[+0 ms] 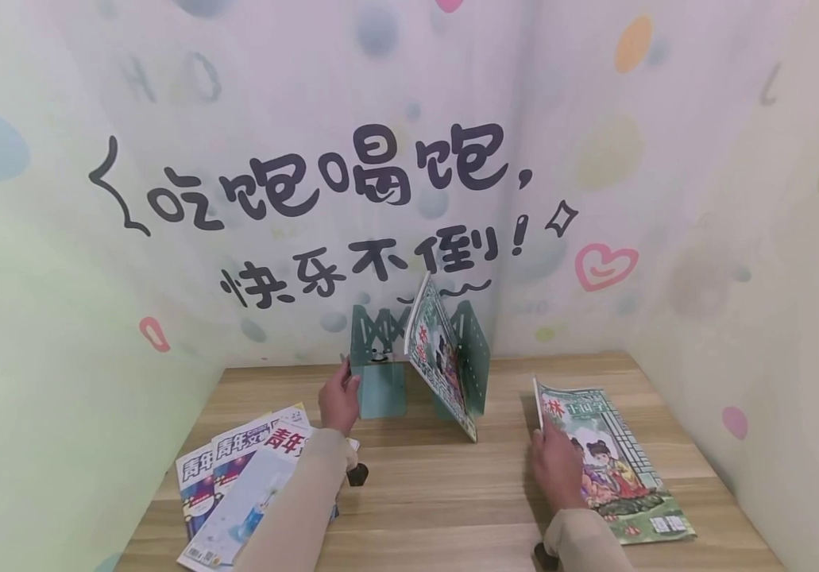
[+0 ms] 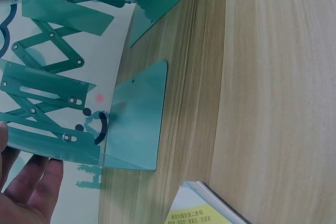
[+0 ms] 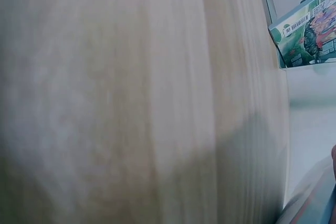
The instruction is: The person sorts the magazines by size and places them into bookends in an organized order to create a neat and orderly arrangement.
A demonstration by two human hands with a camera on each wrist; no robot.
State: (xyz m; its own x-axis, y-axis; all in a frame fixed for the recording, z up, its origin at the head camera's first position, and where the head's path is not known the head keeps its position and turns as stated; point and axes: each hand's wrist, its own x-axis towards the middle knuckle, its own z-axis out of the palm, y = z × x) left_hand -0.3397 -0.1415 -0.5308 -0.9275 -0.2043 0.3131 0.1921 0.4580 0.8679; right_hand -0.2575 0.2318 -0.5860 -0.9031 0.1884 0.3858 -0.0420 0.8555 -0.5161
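A green expandable bookend point(image 1: 383, 393) stands at the back of the table against the wall. My left hand point(image 1: 340, 403) grips its left side plate; in the left wrist view the fingers point(image 2: 44, 187) lie against that plate's edge. One magazine point(image 1: 441, 357) with a green illustrated cover leans upright in the bookend, near its right plate. On the right, my right hand point(image 1: 558, 469) holds a second green-covered magazine point(image 1: 623, 469) by its left edge. In the right wrist view only a bit of that magazine point(image 3: 315, 203) shows at the lower right corner.
Several magazines point(image 1: 237, 508) lie fanned out at the table's left, partly behind my left forearm. The wooden table point(image 1: 445, 508) meets a white wall point(image 1: 295, 95) with black lettering at the back. Side walls point(image 1: 774, 278) close in on both sides.
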